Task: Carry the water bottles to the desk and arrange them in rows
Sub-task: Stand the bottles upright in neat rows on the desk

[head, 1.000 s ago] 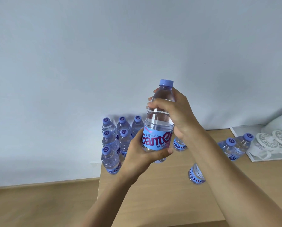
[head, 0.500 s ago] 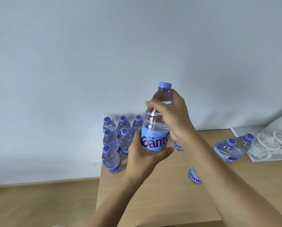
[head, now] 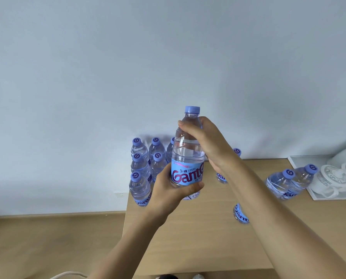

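**Rows partly built, one bottle in hand**

You hold the raised bottle (head: pixel 187 158) upright above the desk (head: pixel 198 238), both hands on it. Your left hand (head: pixel 173 190) wraps the labelled lower body, thumb across the front; your right hand (head: pixel 205 141) curls round the shoulder below the cap.

By my reading, you are somewhere in the middle. A block of standing bottles (head: pixel 140 172) is lined up at the far left corner against the wall. Still loose: two bottles (head: pixel 288 183) leaning together near the white tray (head: pixel 296 160), one bottle (head: pixel 240 213) and another (head: pixel 221 177) partly hidden behind your right forearm. Those, plus the one you hold, need places in the rows.
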The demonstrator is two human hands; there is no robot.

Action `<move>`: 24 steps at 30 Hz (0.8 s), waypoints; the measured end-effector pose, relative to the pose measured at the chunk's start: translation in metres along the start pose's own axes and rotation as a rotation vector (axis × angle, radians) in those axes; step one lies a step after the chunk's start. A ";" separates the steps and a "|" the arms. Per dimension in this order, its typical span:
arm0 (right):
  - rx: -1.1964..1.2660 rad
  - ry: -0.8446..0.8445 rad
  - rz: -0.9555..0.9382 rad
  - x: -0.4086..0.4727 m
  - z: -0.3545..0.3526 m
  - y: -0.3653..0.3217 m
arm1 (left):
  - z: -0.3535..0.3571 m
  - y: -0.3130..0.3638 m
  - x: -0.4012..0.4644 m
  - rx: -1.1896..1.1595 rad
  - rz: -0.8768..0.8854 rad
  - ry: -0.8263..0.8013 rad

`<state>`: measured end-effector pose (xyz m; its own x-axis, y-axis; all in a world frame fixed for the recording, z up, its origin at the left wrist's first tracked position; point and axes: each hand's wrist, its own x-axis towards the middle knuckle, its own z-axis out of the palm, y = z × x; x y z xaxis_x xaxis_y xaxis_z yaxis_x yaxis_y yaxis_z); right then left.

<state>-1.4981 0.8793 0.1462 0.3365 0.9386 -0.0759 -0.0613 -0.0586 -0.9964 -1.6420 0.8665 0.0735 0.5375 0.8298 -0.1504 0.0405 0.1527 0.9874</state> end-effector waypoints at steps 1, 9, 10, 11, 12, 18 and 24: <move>-0.005 -0.007 0.006 0.000 0.001 0.004 | -0.002 -0.003 -0.001 0.004 -0.011 0.001; -0.079 -0.016 -0.014 -0.001 0.008 0.040 | -0.017 -0.035 -0.004 0.043 -0.107 0.005; -0.086 -0.031 -0.015 -0.001 0.009 0.044 | -0.018 -0.039 -0.003 0.052 -0.121 0.012; -0.089 -0.043 -0.011 -0.001 0.010 0.048 | -0.020 -0.043 -0.002 0.060 -0.134 0.017; -0.093 -0.052 -0.003 -0.002 0.010 0.053 | -0.021 -0.049 -0.002 0.064 -0.145 0.023; -0.137 -0.095 0.058 -0.006 0.012 0.093 | -0.033 -0.090 0.004 0.151 -0.141 0.096; -0.243 -0.111 0.111 -0.017 0.022 0.135 | -0.043 -0.149 0.014 0.391 -0.118 0.220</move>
<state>-1.5328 0.8631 0.0138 0.2343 0.9527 -0.1937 0.1397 -0.2301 -0.9631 -1.6765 0.8779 -0.0781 0.3200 0.9197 -0.2276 0.4277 0.0741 0.9009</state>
